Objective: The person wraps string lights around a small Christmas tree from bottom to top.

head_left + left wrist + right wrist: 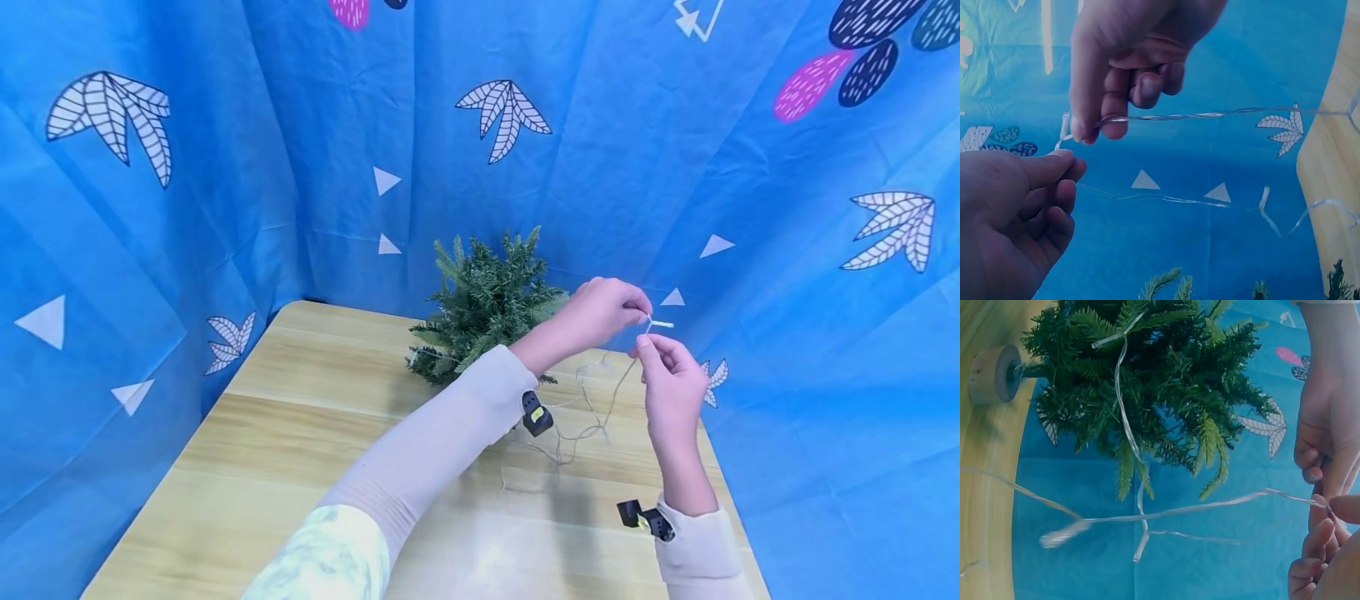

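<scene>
A string of fairy lights on clear wire (1222,114) is stretched between both hands above the table's right side. My left hand (603,310) reaches across past the tree and pinches the wire between thumb and fingertips. Just below it, my right hand (672,383) pinches the same wire with thumb and forefinger. A small white bulb (662,324) sticks out beside the left fingertips. From the right hand the wire hangs down to loose loops on the table. In the right wrist view, one strand with bulbs drapes over the small green Christmas tree (1147,381).
The tree's round wooden base (991,375) stands on the light wood table (300,433). Blue patterned cloth (337,150) hangs close behind the table and along both sides. More wire loops (558,458) lie in front of the tree. A small black camera sits at each wrist.
</scene>
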Tool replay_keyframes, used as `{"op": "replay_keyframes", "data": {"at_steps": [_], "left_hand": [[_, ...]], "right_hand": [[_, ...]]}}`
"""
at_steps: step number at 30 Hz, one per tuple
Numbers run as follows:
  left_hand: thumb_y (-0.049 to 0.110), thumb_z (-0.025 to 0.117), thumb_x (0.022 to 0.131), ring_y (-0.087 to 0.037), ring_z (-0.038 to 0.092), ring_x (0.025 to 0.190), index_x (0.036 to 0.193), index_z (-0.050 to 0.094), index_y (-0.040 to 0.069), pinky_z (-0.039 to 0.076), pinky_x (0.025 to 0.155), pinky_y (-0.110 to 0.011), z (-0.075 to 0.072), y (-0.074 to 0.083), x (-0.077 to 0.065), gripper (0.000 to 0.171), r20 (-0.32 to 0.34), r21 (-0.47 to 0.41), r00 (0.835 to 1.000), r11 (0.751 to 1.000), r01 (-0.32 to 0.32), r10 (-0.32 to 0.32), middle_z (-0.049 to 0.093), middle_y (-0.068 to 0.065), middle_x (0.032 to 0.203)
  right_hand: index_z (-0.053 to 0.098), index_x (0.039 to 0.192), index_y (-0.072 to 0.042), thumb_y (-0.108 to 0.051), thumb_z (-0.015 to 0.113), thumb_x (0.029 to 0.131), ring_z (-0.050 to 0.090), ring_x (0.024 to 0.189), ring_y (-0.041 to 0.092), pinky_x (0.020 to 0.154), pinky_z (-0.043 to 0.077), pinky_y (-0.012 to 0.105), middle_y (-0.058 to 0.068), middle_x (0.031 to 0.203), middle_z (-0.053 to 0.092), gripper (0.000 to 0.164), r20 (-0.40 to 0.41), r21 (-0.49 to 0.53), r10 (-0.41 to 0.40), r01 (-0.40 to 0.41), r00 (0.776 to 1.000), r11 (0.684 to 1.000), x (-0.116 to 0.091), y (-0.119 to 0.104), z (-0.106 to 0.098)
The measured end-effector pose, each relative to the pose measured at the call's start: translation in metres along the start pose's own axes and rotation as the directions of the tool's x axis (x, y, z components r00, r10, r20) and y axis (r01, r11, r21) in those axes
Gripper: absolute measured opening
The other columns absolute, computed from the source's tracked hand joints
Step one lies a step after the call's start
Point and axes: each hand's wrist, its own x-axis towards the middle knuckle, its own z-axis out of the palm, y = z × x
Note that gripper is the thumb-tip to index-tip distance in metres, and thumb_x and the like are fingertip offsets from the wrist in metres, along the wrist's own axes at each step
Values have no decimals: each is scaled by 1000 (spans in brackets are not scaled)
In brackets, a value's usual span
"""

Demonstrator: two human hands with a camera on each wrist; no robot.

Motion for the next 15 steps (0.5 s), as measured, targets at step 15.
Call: {"op": "replay_keyframes", "data": {"at_steps": [15], "left_hand": [[22,66,99,-6,64,80,107,77,17,50,69,-19,-19,-1,21,14,-67,-272,989,956,109,-132,75,7,100]], "right_hand": [[77,101,-13,-43,68,96,50,65,11,52,38,24,-9,79,70,31,-3,-82,-1,1,1000,997,-17,7,4]]}}
